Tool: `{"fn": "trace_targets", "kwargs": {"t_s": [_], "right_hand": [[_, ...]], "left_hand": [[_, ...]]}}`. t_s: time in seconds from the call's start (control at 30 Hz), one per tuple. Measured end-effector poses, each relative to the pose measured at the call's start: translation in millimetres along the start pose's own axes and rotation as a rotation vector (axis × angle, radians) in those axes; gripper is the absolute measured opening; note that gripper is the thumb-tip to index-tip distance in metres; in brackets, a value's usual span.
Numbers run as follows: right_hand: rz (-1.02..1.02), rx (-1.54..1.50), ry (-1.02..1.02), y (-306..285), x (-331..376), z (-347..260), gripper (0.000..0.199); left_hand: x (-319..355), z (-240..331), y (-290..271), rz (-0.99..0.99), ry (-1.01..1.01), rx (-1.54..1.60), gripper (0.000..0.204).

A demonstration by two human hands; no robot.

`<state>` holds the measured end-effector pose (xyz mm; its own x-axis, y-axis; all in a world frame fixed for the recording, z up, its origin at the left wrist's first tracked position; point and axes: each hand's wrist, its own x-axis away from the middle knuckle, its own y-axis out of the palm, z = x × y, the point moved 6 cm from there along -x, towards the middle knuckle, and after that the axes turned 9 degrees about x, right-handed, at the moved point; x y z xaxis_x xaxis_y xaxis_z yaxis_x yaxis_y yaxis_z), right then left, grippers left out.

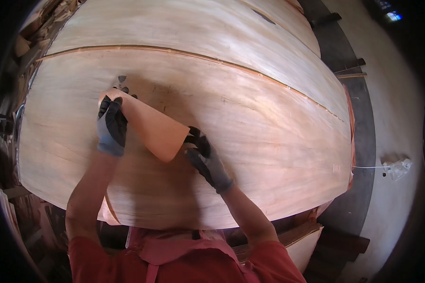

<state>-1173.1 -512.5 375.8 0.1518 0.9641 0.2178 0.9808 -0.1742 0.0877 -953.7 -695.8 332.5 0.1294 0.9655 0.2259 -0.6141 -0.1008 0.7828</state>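
Note:
A small piece of thin orange-brown veneer [155, 128] lies tilted over a large pale veneer sheet [250, 122]. My left hand [111, 126], in a grey and black glove, grips the piece's upper left end. My right hand [204, 158], gloved the same way, pinches its lower right corner. A small dark hole or knot [122, 78] shows in the large sheet just above my left hand.
A second large veneer sheet [184, 23] lies behind, parted by a thin seam. Dark frame rails [361, 141] run along the right side over a pale floor. A crumpled plastic bag [397, 168] lies at the right. Scrap wood [30, 42] is piled at the left.

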Motion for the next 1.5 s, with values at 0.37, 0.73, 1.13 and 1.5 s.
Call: {"fn": "trace_targets", "kwargs": {"t_s": [0.37, 0.73, 1.13, 1.5], "right_hand": [[0.032, 0.139, 0.254, 39, -55, 34, 0.016], [0.009, 0.209, 0.26, 67, -140, 13, 0.017], [0.074, 0.388, 0.198, 74, -252, 8, 0.021], [0.064, 0.518, 0.259, 69, -255, 8, 0.022]], "left_hand": [[-30, 5, -76, 0.045, -0.124, -0.09, 0.047], [-29, 191, -3, -0.195, 0.923, -1.741, 0.035], [-54, 97, 4, -0.347, 0.809, -1.292, 0.021], [-104, 60, -17, -0.174, 0.739, -1.889, 0.066]]}}
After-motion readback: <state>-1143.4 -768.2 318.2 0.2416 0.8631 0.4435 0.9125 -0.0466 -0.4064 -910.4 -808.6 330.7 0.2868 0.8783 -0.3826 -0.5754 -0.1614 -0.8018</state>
